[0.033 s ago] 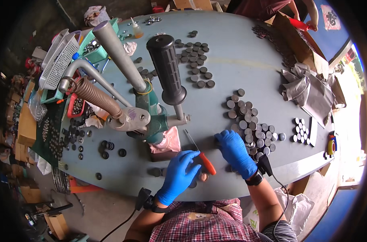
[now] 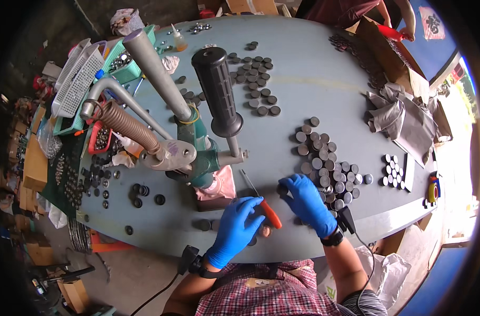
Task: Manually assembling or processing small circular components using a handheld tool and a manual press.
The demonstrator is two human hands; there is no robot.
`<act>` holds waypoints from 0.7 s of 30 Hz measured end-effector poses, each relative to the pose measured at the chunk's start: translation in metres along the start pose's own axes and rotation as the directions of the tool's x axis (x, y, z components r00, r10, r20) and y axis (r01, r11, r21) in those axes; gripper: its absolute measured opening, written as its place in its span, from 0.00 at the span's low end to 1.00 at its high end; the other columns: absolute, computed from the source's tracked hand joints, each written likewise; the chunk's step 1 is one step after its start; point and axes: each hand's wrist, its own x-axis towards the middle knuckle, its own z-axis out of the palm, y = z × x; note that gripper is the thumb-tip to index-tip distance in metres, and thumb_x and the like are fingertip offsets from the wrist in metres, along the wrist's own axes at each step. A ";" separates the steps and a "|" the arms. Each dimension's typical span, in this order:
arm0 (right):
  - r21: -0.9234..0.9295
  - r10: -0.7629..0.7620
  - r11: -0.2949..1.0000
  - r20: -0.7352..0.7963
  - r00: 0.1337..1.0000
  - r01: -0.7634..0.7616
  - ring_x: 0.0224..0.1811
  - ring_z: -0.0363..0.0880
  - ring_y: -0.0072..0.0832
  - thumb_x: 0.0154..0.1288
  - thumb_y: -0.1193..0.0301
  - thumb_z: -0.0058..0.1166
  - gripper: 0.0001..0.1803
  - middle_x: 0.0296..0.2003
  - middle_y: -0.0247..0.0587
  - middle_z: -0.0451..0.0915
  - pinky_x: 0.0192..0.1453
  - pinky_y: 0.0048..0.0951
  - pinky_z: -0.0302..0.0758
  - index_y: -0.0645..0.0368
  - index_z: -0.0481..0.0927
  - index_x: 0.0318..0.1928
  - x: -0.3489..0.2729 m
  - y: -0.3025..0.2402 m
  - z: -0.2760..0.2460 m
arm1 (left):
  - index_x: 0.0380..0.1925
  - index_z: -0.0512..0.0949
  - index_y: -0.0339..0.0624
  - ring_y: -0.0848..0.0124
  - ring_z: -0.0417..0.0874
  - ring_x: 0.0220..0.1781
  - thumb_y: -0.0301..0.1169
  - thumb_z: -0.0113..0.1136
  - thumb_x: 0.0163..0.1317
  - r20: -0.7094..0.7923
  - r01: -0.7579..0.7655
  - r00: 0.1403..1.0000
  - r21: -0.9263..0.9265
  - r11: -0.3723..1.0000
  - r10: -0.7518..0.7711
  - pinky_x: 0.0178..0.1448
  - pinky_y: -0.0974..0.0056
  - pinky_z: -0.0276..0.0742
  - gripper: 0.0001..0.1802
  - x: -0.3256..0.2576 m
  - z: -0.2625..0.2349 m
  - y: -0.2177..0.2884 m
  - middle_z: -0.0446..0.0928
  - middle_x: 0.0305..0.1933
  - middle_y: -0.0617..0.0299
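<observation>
My right hand [image 2: 309, 204], in a blue glove, pinches a dark round cap [image 2: 283, 189] at its fingertips. Beside it on the right lies a cluster of dark round caps [image 2: 324, 155]. My left hand [image 2: 233, 227], gloved too, is near the table's front edge, its thumb and fingers apart and nothing seen between them. Its fingertips are close to a screwdriver with a red handle [image 2: 270, 214]. A small copper-coloured round piece [image 2: 266, 230] sits by the left thumb. In front of my left hand stands a green hand press [image 2: 204, 171] with a black-gripped lever [image 2: 217, 89].
More dark caps [image 2: 253, 71] are grouped behind the press. Light-topped caps [image 2: 393, 171] stand at the right, near crumpled grey sheeting [image 2: 403, 118]. Baskets [image 2: 79, 84] and small metal rings [image 2: 95, 176] occupy the left. Another person's hand [image 2: 407, 32] is at the far right.
My right hand has shifted slightly to the left with the cap at its fingertips. My left hand has barely moved.
</observation>
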 end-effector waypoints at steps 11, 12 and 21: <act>0.792 0.265 0.421 0.359 0.895 -0.442 0.27 0.75 0.23 0.77 0.45 0.32 0.38 0.20 0.35 0.79 0.38 0.26 0.74 0.65 0.82 0.28 -0.076 -0.055 -0.038 | 0.50 0.78 0.43 0.64 0.79 0.41 0.29 0.73 0.49 -0.092 -0.215 0.970 0.104 0.971 0.225 0.50 0.61 0.73 0.26 -0.006 0.004 0.041 0.79 0.44 0.61; 0.787 0.261 0.399 0.394 0.881 -0.470 0.27 0.75 0.22 0.78 0.45 0.31 0.38 0.21 0.36 0.80 0.38 0.26 0.74 0.64 0.82 0.28 -0.081 -0.054 -0.041 | 0.50 0.78 0.43 0.65 0.79 0.40 0.29 0.74 0.49 -0.089 -0.196 0.975 0.091 0.977 0.204 0.49 0.61 0.73 0.26 -0.008 0.005 0.041 0.79 0.43 0.61; 0.885 0.327 0.306 0.249 0.912 -0.351 0.33 0.75 0.20 0.77 0.55 0.43 0.25 0.31 0.35 0.82 0.40 0.24 0.72 0.65 0.83 0.42 -0.073 -0.068 -0.037 | 0.50 0.78 0.43 0.60 0.80 0.45 0.27 0.73 0.49 -0.074 -0.199 0.976 0.074 0.977 0.205 0.50 0.59 0.74 0.25 -0.011 0.002 0.051 0.79 0.45 0.59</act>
